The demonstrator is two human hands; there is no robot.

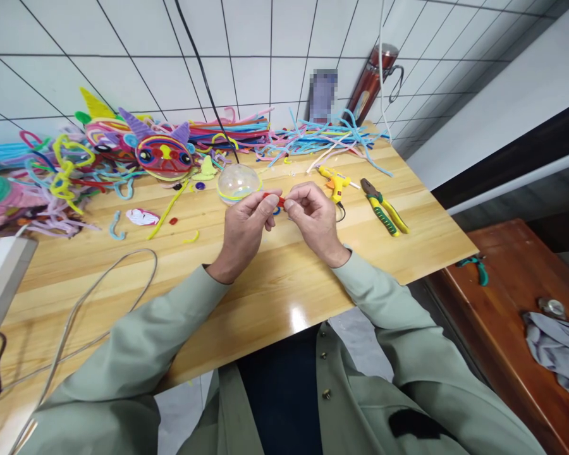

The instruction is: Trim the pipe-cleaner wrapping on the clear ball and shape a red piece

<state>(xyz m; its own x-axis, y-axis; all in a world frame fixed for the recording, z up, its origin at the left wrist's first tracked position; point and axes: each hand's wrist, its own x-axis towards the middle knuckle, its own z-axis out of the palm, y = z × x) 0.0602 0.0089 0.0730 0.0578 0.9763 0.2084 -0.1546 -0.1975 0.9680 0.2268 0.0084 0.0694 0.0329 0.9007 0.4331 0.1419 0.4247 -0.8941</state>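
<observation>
A short red piece of pipe cleaner [275, 200] is pinched between my two hands, above the wooden table. My left hand [249, 222] grips its left end with thumb and forefinger. At its other end, the fingertips of my right hand [313, 218] are closed on it. Just beyond my left hand sits a clear plastic dome [239, 181] with a yellow band around it. A small blue ring [277, 210] shows partly behind my fingers. To the right of my right hand lies a yellow glue gun [334, 182].
Green-and-yellow pliers [385, 207] lie at the right. Many pipe cleaners [308, 142] line the back, with a decorated horned head [164, 151] at left. A red thermos [373, 82] leans on the tiled wall. A grey cable [76, 309] loops across the table [189, 341].
</observation>
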